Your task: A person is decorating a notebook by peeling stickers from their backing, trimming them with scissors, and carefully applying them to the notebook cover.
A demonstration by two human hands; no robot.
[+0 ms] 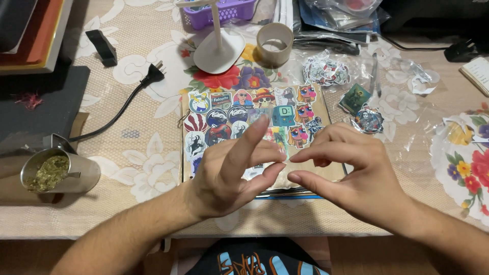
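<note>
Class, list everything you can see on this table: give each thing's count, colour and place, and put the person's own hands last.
board: one, brown, centre, covered with colourful stickers
loose stickers: a pile in clear wrap, right of the tape roll
single stickers: two, dark, right of the board
tape roll: one, beige, top centre
stand: one, white, left of the tape roll
basket: one, purple, top edge
plug: one, black, left of the board
metal cup: one, silver, left edge, holding green herb
tablecloth: one, cream, floral
left hand: one, fingertips meeting the right's over the board
right hand: one, pinching at the same spot
</note>
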